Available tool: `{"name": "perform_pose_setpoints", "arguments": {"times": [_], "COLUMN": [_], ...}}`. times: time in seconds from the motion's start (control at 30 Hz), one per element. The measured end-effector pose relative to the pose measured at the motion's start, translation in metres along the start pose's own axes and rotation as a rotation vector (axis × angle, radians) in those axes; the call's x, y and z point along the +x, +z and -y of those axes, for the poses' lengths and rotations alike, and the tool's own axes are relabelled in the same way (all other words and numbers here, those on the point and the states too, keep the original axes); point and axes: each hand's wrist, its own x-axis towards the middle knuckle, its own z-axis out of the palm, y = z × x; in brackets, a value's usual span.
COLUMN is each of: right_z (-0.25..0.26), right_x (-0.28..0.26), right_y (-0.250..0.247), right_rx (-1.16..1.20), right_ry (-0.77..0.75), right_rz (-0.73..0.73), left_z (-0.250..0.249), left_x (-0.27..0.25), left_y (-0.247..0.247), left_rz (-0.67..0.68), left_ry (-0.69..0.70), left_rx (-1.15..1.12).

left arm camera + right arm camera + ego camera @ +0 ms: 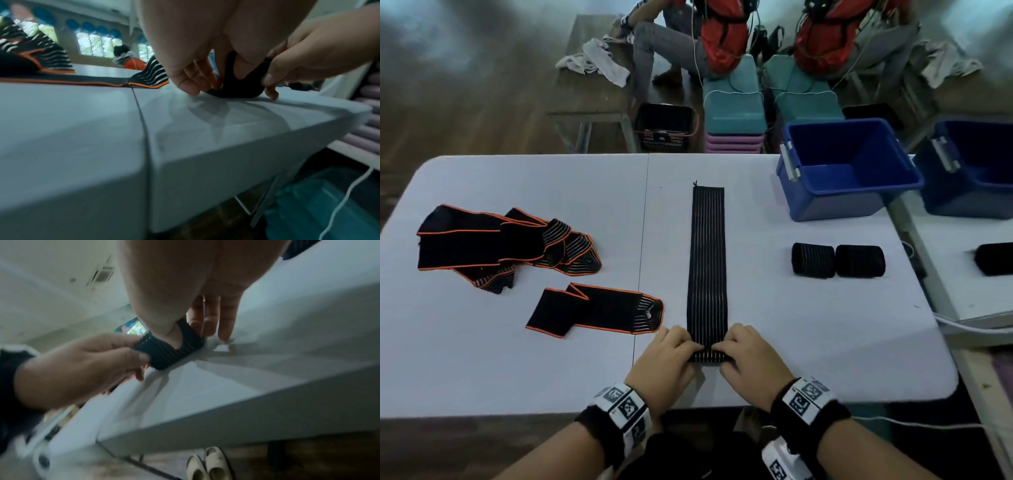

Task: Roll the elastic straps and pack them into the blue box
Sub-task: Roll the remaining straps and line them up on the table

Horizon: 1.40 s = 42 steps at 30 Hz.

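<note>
A long black elastic strap (707,260) with thin pale stripes lies flat down the middle of the white table (517,370). Its near end is curled into a small roll (236,91) (166,352). My left hand (671,356) pinches the roll's left side and my right hand (743,354) pinches its right side, thumbs under and fingers on top. Two finished black rolls (838,261) sit to the right. The open blue box (846,168) stands at the far right of the table; no strap shows inside it.
Unrolled black straps with orange edging lie in a heap (500,243) at the left and one folded (599,308) near my left hand. A second blue box (972,171) and another roll (995,258) are on the neighbouring table. People sit beyond the table.
</note>
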Motion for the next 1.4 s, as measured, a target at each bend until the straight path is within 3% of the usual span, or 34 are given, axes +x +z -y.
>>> {"name": "perform_pose_setpoints", "arguments": {"times": [0.17, 0.23, 0.33, 0.43, 0.5, 0.57, 0.67, 0.77, 0.87, 1.0, 1.1, 1.27, 1.4], "right_z": [-0.001, -0.001, -0.001, -0.002, -0.003, -0.006, -0.008, -0.008, -0.006, -0.005, -0.007, -0.012, -0.014], "right_x": [0.004, 0.006, 0.009, 0.01, 0.008, 0.006, 0.006, 0.008, 0.012, 0.016, 0.021, 0.019, 0.013], "right_y": [-0.004, -0.006, -0.005, -0.006, -0.006, -0.008, -0.009, -0.008, -0.006, -0.007, -0.008, -0.006, -0.006], "right_rx": [0.347, 0.394, 0.232, 0.003, -0.103, -0.165, -0.128, 0.058, 0.251, 0.38, 0.242, -0.117, -0.162], "right_ry": [0.307, 0.36, 0.284, 0.06, -0.055, -0.091, -0.079, 0.034, 0.205, 0.298, 0.228, 0.011, -0.039], "right_rz": [-0.097, -0.126, -0.145, -0.195, -0.13, -0.062, -0.087, -0.123, -0.137, -0.186, -0.193, -0.137, -0.051], "left_z": [-0.006, -0.005, -0.002, 0.001, 0.004, 0.007, 0.006, 0.005, 0.002, -0.002, 0.002, 0.01, 0.013], "left_x": [0.005, 0.01, 0.017, 0.021, 0.022, 0.022, 0.017, 0.011, 0.013, 0.021, 0.027, 0.024, 0.021], "left_y": [-0.001, -0.002, -0.004, -0.009, -0.012, -0.014, -0.013, -0.006, -0.001, 0.002, 0.002, 0.0, 0.002], "left_rz": [-0.073, -0.101, -0.135, -0.064, 0.029, 0.037, 0.012, 0.009, -0.032, -0.137, -0.148, -0.046, 0.002], "left_ry": [-0.335, -0.38, -0.25, -0.061, -0.012, 0.008, -0.008, -0.037, -0.164, -0.365, -0.371, -0.22, -0.176], "left_rx": [-0.346, -0.389, -0.182, 0.048, 0.115, 0.12, 0.025, -0.055, -0.182, -0.372, -0.322, -0.071, 0.021]}}
